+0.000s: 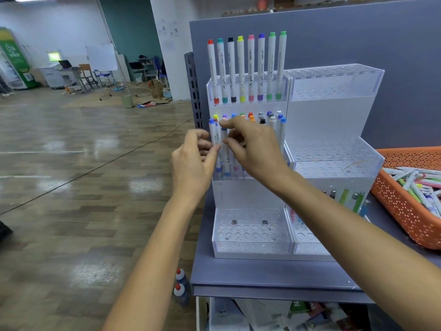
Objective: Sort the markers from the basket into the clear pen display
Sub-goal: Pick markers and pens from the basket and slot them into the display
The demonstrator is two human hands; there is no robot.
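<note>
A blue-capped marker stands upright at the left end of the middle tier of the clear pen display, with the next marker just to its right in the same front row. The left hand is raised with its palm turned right. Its thumb lies against the front of the blue-capped marker and its fingers curl in from the left, pinching the barrel. The right hand comes in from the right, wrist bent. Its index finger reaches across the top of the next marker and its thumb sits lower on the barrel, so it grips that one. Both forearms stretch up from the near edge, the right one crossing in front of the display. Eight markers stand in the top tier. To the right, on the grey surface, an orange basket holds a loose pile of markers.
</note>
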